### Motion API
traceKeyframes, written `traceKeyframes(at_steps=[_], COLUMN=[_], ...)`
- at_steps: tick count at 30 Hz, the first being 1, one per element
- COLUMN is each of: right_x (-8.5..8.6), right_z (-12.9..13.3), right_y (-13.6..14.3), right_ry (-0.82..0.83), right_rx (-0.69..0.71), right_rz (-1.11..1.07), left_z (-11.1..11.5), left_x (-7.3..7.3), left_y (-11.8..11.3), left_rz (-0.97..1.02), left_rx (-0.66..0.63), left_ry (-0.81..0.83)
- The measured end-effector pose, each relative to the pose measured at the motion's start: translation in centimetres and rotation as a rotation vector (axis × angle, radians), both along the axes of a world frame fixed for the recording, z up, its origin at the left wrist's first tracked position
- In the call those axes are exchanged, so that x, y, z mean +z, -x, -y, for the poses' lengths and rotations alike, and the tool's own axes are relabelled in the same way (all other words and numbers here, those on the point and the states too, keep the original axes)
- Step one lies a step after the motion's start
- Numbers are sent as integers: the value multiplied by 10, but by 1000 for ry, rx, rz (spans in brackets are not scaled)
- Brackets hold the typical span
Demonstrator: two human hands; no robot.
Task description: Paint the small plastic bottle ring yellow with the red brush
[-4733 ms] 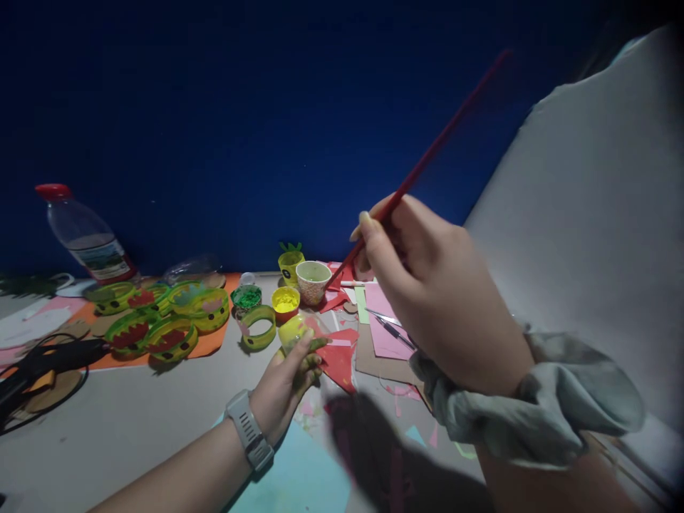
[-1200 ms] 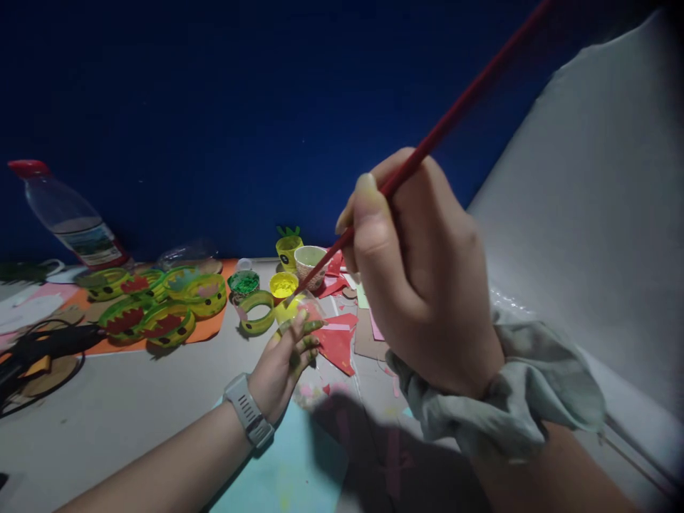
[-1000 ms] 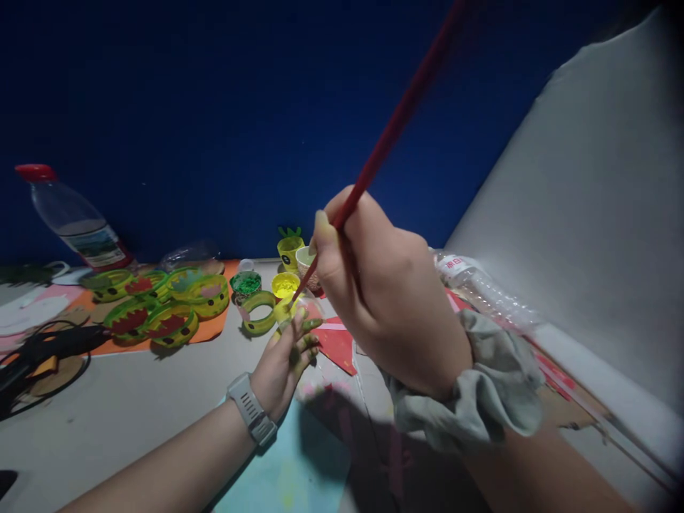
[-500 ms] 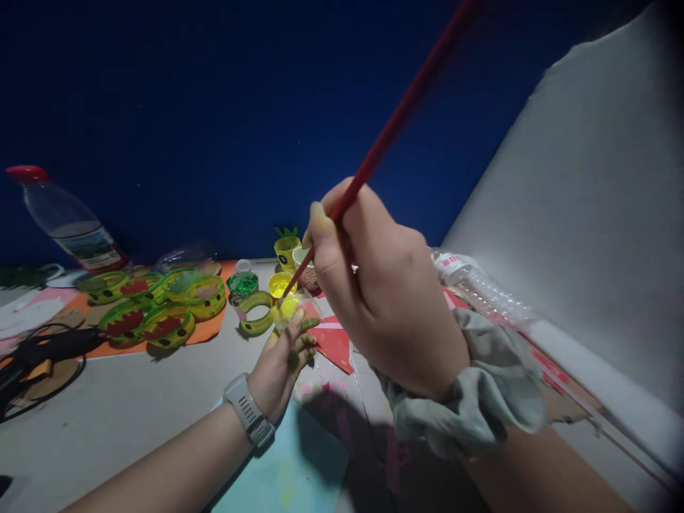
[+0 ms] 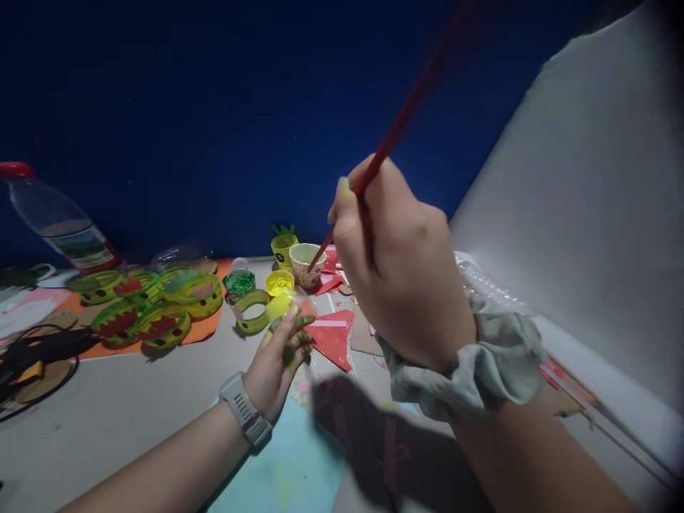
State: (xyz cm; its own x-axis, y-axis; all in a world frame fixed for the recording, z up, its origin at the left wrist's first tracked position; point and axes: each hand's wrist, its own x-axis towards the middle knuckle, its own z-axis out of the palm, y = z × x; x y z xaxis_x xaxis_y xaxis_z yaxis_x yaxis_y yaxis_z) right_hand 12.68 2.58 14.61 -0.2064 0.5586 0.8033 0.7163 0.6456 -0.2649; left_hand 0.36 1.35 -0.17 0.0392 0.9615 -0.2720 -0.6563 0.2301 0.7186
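Observation:
My right hand (image 5: pixel 400 263) is closed around a red paintbrush (image 5: pixel 395 132) slanting down to the left. The lower end shows in front of a speckled paper cup (image 5: pixel 306 274); whether it touches the cup I cannot tell. My left hand (image 5: pixel 281 360), with paint-stained fingers and a grey watch on the wrist, grips a clear plastic piece (image 5: pixel 281 306) partly coated in yellow paint. Beyond it stands a small tub of yellow paint (image 5: pixel 279 283). A tub of green paint (image 5: pixel 240 281) and a yellow-green ring (image 5: pixel 252 324) lie to the left.
Several painted yellow-green rings (image 5: pixel 163 326) lie on orange paper (image 5: pixel 211 326) at left. A red-capped bottle (image 5: pixel 80 239) leans behind them. Red paper scraps (image 5: pixel 336 345) and a clear plastic bottle (image 5: pixel 491 285) are on the right. Pale blue paper (image 5: pixel 288 463) lies in front.
My right hand has moved up and right, taking the brush away from the plastic piece towards the speckled cup. My left hand keeps its grip on the piece.

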Motion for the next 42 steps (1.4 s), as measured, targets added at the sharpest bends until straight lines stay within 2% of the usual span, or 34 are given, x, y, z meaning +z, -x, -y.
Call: traceKeyframes(at_steps=[5,10,18,21,25,27,30,35,40,42], right_x=[5,2,-3,-2,2,3,2,2,4,5], right_z=[9,5,-8,-6,2,4,1,-6,3,6], right_y=[0,1,1,-1,-4,-5,-5,-8,-7,-5], right_ry=[58,95,-51,-83,-2,30,4,-106,-20,22], right_rx=[61,62,13,86,263,285,228,49,236,247], right_rz=[-33,23,20,-43,-138,-115,-69,-38,-123,-93], left_z=[0,0,1,1,1,2,2,2,0,1], left_x=[-3,1,2,1,-1,-1,0,-1,-6,-6], left_y=[0,-3,0,1,-1,-2,-2,3,2,1], left_rz=[-13,27,39,23,19,24,32,49,16,0], left_rx=[-6,21,6,-3,11,8,8,8,-6,-14], left_ry=[-33,-14,0,5,12,-11,-17,-7,-8,-19])
